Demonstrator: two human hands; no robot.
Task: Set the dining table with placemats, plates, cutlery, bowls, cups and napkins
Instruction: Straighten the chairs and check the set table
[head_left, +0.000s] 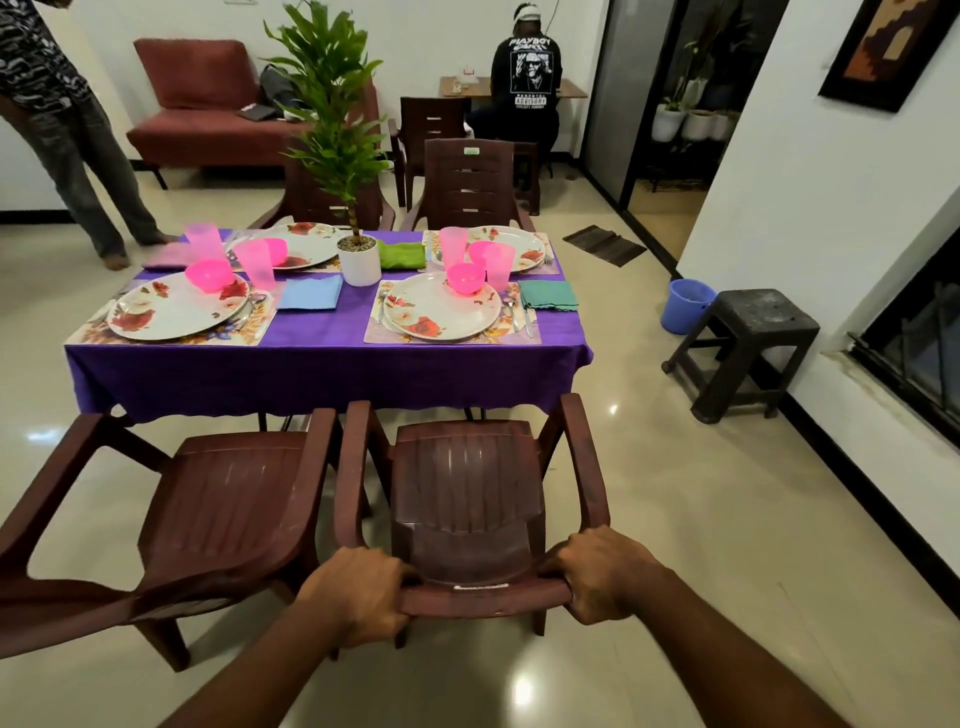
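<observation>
- We read "PLAYBOY" and "PARENTAL ADVISORY" on the back of the black shirt of a person seated at the far small table.
- Our left hand and right hand are apart, each curled round a top corner of the near right chair's backrest.
- That chair stands just short of the table's near edge, beside a second chair on the left; bare floor opens to the right.
- On the purple cloth lie four floral placemats, each with a floral plate, pink bowl, pink cup and cutlery; folded napkins sit beside them, a potted plant in the middle.
</observation>
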